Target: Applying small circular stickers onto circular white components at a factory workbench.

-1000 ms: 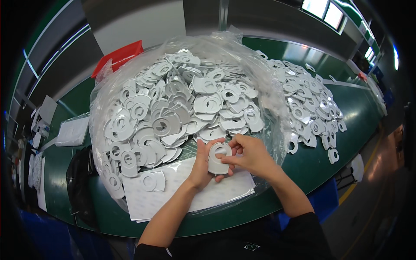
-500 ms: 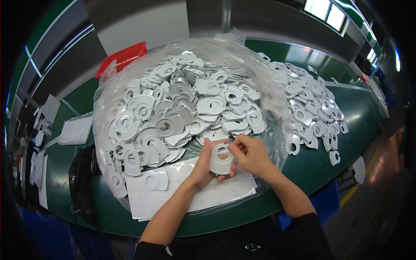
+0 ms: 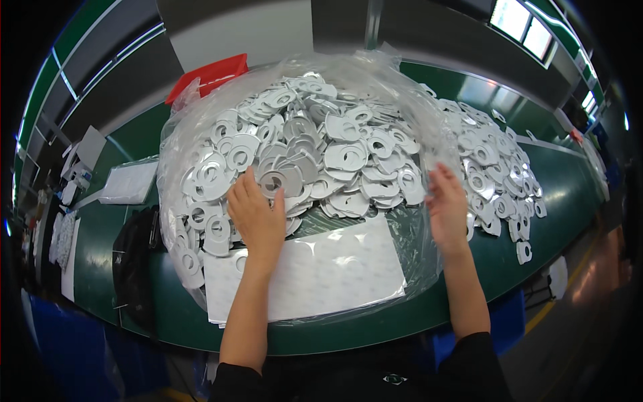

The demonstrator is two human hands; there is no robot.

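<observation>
My left hand (image 3: 256, 213) reaches over the front of a big heap of flat white parts (image 3: 345, 157), each with a round hole. Its fingers are spread, thumb apart, at greyer parts (image 3: 282, 175) in the heap's middle; no part shows in its grip. My right hand (image 3: 447, 209) is raised over the right rim of the clear plastic bag (image 3: 434, 144) around the heap. Its fingertips are blurred but look apart, with nothing visible in them. Beyond that hand, a second, looser spread of the same parts (image 3: 492, 164) lies on the green table.
White sheets (image 3: 335, 271) lie before the heap, one part (image 3: 241, 262) at their left. A red tray (image 3: 207, 77) stands at the back left. A black cloth item (image 3: 134, 268) and a clear-wrapped white packet (image 3: 129, 183) lie left on the green table (image 3: 375, 333).
The part held between both hands is no longer in them. My left hand has moved left and up to the heap; my right hand has swung right to the bag's rim. The view shifted slightly.
</observation>
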